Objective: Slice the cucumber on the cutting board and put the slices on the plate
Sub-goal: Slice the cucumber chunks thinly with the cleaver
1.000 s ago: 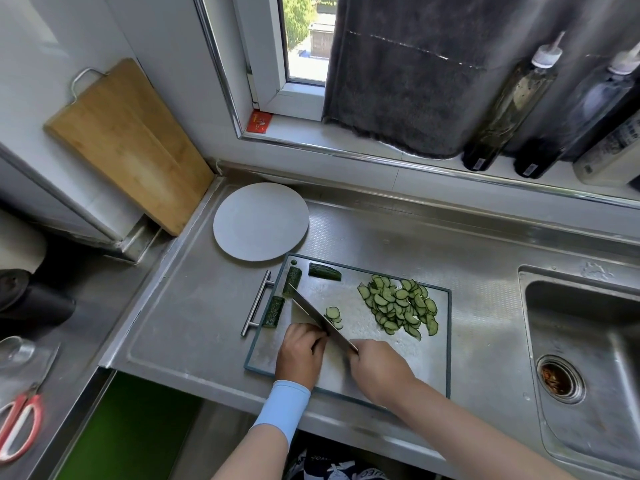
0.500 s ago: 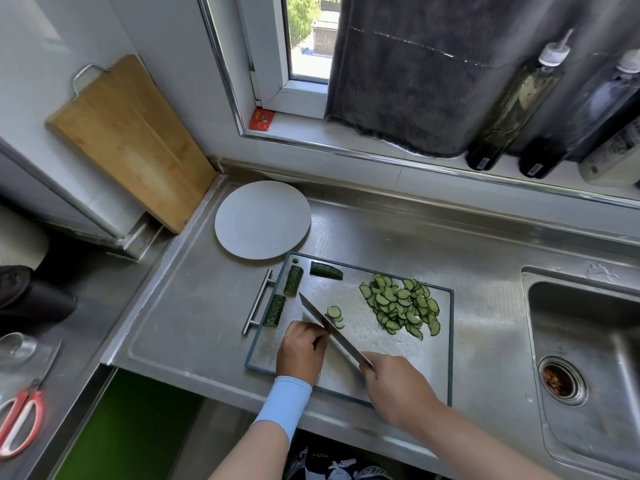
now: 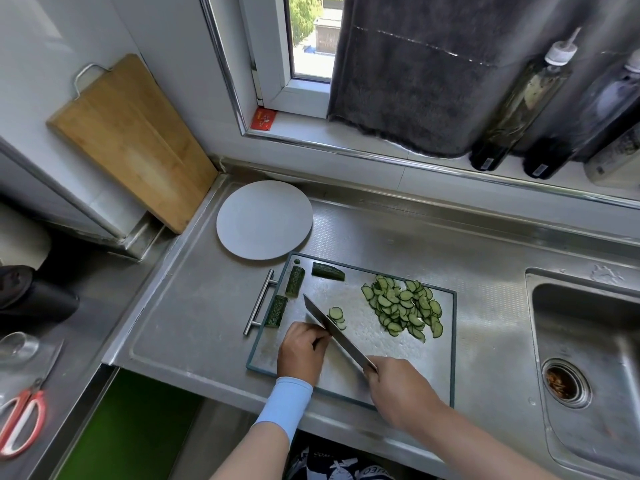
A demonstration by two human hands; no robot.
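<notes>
Few slices point(image 3: 336, 317) across knife point(image 3: 341, 339) from left hand point(image 3: 300, 353)

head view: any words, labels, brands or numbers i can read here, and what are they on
Nothing reads clearly.
red sticker on the window sill: print too blurred.
left bottle label: too small.
middle bottle label: too small.
printed container at the right edge: blurred.
dark cloth at the bottom edge: white letters, cut off, unreadable.

Cutting board point(image 3: 440, 358) on counter point(image 3: 194, 306), near centre. Plate point(image 3: 264, 220) at its far-left corner. Slice pile point(image 3: 403, 308) on board's right; 3 cucumber chunks point(image 3: 295, 281) on its left. Sink point(image 3: 588, 341) at right.
</notes>
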